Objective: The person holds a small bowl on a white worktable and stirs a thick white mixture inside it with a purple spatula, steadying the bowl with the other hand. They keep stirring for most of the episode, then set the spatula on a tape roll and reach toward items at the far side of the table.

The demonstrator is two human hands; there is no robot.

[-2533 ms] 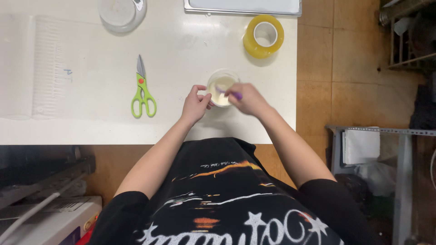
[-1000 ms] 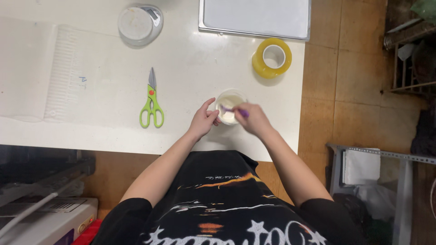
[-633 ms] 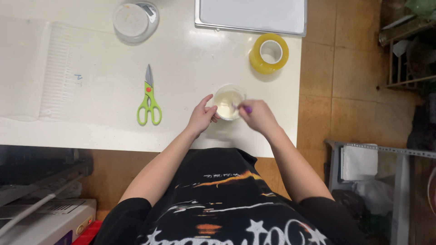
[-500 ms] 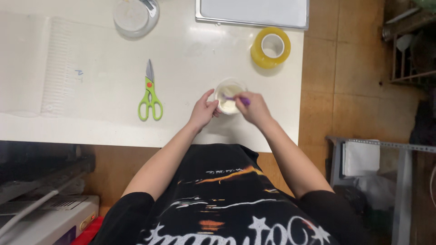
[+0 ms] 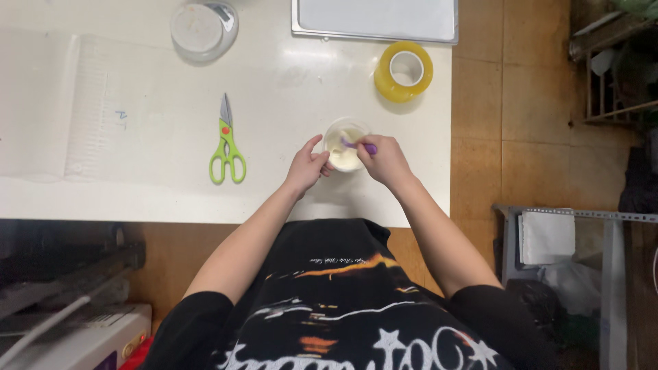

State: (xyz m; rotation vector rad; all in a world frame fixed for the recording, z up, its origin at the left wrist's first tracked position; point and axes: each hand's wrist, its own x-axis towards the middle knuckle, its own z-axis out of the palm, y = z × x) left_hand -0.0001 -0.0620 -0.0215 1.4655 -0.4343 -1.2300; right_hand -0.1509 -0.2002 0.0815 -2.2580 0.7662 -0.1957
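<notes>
**Two hands at a small cup of pale cream**

The left hand (image 5: 306, 166) is curled against the near left side of a small round clear plastic cup (image 5: 345, 145) with a pale, creamy filling, its fingers touching the cup's wall and its thumb raised beside the rim. The right hand (image 5: 386, 160) is closed in a pinch around a thin purple-handled stirring tool (image 5: 361, 145), whose far end dips into the cup's contents. The cup stands between the two hands on the white table (image 5: 288, 89), close to the table's near edge and just ahead of the person's black printed shirt (image 5: 343, 301).

To the left of the left hand, well apart from it, a pair of scissors with lime-green handles (image 5: 227, 142) lies flat, its blades pointing away from the person. Beyond the right hand, farther up the table, stands a thick roll of yellow tape (image 5: 404, 71). Farther still, at the table's far edge, lies a flat rectangular metal tray (image 5: 375, 19). Far beyond the left hand and to its left sits a round clear container with a lid (image 5: 203, 29). At the far left of the table lies a sheet of clear ribbed plastic (image 5: 62, 109).
</notes>
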